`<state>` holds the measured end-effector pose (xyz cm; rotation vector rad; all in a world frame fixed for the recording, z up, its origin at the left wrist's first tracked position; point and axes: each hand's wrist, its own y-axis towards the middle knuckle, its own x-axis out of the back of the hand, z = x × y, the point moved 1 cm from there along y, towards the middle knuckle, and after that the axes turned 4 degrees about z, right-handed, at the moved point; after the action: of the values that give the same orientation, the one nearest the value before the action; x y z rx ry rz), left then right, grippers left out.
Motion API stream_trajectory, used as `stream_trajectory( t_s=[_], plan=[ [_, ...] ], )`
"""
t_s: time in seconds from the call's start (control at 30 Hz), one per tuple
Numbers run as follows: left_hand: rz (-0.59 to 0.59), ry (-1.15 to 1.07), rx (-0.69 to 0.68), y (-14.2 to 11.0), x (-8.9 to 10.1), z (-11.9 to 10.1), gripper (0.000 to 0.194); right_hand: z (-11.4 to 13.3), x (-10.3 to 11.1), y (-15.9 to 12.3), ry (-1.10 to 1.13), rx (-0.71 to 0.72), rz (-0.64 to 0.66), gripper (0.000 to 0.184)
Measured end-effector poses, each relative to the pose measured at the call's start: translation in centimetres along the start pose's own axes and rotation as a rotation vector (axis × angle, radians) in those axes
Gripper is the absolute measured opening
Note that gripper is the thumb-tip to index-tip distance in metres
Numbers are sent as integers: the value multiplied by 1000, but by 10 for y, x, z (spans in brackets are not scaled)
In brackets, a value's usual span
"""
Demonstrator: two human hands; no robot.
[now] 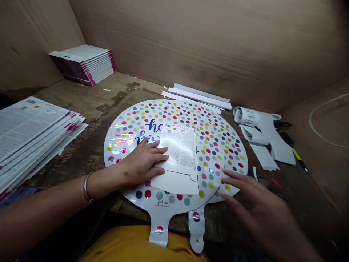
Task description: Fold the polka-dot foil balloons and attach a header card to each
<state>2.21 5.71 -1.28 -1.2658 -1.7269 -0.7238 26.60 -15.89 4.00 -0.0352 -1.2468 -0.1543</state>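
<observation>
Two flat foil balloons with colored dots overlap on the table; the upper foil balloon [160, 202] carries blue lettering and "prima", and the lower one [236, 145] peeks out at its right. Across the upper balloon's middle lies a white printed card sleeve [180, 153] with an open flap at its near end. My left hand [147, 158] rests with fingers spread on the sleeve's left edge and the balloon. Blurred by motion, my right hand [253, 203] hovers by the lower balloon's right edge, fingers apart, holding nothing visible.
A tall stack of printed sleeves [87, 65] stands at the back left, and another pile [35, 131] lies at the left. Behind the balloons are white paper strips [199, 98]. Label strips [261, 134], scissors [283, 125] and a yellow-black cutter [300, 160] sit to the right. Wooden panels [218, 47] enclose the table.
</observation>
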Motion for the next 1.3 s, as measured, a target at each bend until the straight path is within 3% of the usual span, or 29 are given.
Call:
stream_trajectory(
  t_s=[0.13, 0.23, 0.37, 0.47, 0.6, 0.73, 0.83, 0.9, 0.97, 1.03, 1.2, 1.3],
  plan=[
    [-39, 66, -23, -8, 1, -11, 49, 49, -49, 33, 52, 233, 58, 52],
    [-74, 50, -167, -16, -3, -24, 67, 54, -64, 40, 49, 296, 78, 49],
    [-93, 52, -245, -17, -11, -39, 37, 47, -66, 34, 27, 321, 75, 28],
    [-115, 135, -261, -15, -17, -44, 17, 50, -66, 32, 49, 284, 72, 24],
    [-151, 99, -195, -16, -19, -46, 21, 57, -68, 36, 156, 205, 23, 20],
    [-154, -45, 47, -13, -12, -44, 22, 57, -64, 45, 266, 86, -63, 14],
    [-112, -112, 254, -8, -5, -41, 17, 52, -61, 51, 177, -74, -62, 16],
    [-109, -115, 323, -5, -2, -39, 17, 48, -59, 54, 104, -220, -63, 21],
    [-141, -91, 334, -3, -1, -38, 29, 47, -58, 57, 51, -349, -68, 41],
    [-180, -63, 326, -3, -3, -37, 44, 48, -58, 61, 18, -400, -70, 50],
    [-208, -39, 298, -4, -9, -34, 60, 57, -60, 68, 85, -402, -108, 31],
    [-261, -117, 296, -8, -7, -33, 68, 53, -57, 67, 410, -455, -112, 26]
  ],
)
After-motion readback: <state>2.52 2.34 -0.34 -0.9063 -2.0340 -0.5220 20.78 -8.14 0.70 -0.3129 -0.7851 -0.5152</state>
